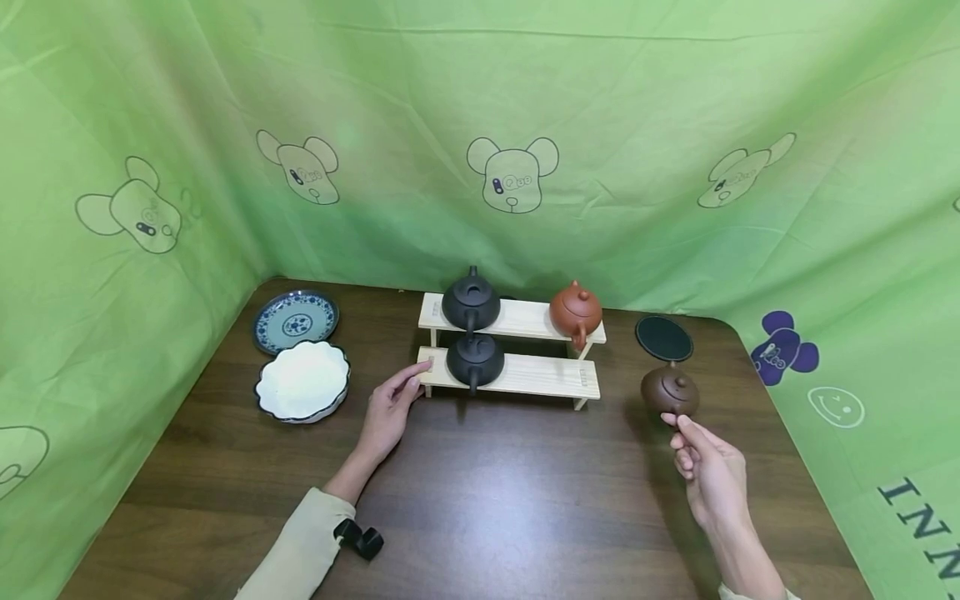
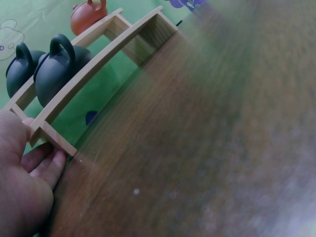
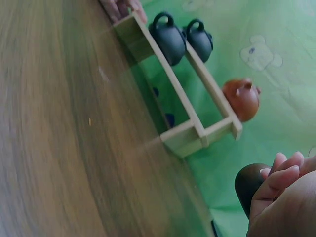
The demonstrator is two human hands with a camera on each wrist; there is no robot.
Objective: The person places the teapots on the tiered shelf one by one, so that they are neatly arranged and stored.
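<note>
My right hand (image 1: 716, 479) pinches the handle of a dark brown teapot (image 1: 667, 392) at the right side of the table. In the right wrist view, the fingers hide most of that teapot (image 3: 249, 185). At the centre stands a two-tier wooden display stand (image 1: 536, 375). My left hand (image 1: 386, 417) grips the left end of its lower board, fingertips against the wood. A black teapot (image 1: 476, 362) sits on the lower tier near that hand. Another black teapot (image 1: 471, 302) rests on the upper tier at the left, and a reddish-orange teapot (image 1: 576, 310) at its right end.
On the left lie a blue patterned plate (image 1: 270, 321) and, in front of it, a white scalloped bowl (image 1: 303, 379). A dark round coaster (image 1: 663, 337) lies just behind the held teapot. Green cloth (image 1: 405, 100) hangs around the wooden table (image 1: 480, 500).
</note>
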